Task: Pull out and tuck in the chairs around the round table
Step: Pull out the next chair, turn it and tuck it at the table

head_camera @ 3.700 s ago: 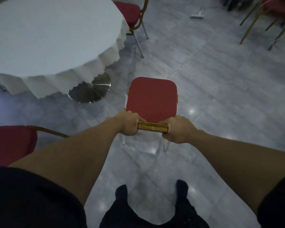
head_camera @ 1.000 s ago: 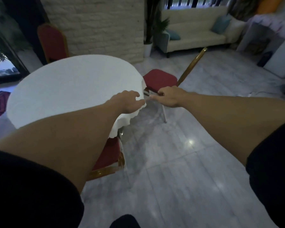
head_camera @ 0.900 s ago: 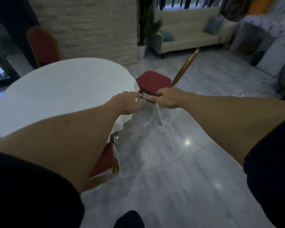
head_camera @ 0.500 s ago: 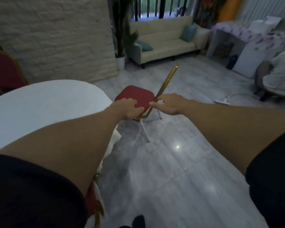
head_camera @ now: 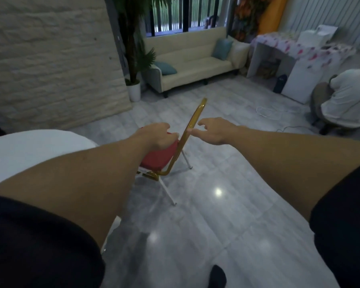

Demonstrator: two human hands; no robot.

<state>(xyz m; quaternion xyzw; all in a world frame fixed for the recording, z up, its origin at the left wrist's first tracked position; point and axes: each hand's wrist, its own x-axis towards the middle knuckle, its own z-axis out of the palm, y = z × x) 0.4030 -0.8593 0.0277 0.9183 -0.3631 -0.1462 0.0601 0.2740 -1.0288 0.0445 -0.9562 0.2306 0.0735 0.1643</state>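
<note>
**Q:** Red seat, gold frame: is that the chair being handled, and where does it stand?

**A:** Yes. The chair (head_camera: 164,156) stands just beside the round table (head_camera: 29,150), which is draped in white cloth at the left. It is seen edge-on, with the gold backrest rising toward the sofa (head_camera: 195,59).

**Q:** What are the hands doing?

**A:** The left hand (head_camera: 157,137) is curled loosely in front of the seat; whether it grips anything cannot be told. The right hand (head_camera: 213,130) is spread wide, fingertips just reaching the backrest rail and holding nothing.

**Q:** How far along is the task?

**A:** This chair looks pulled out, its seat clear of the cloth. Gripping it and tucking it in seems left to do. No other chairs are visible.
</note>
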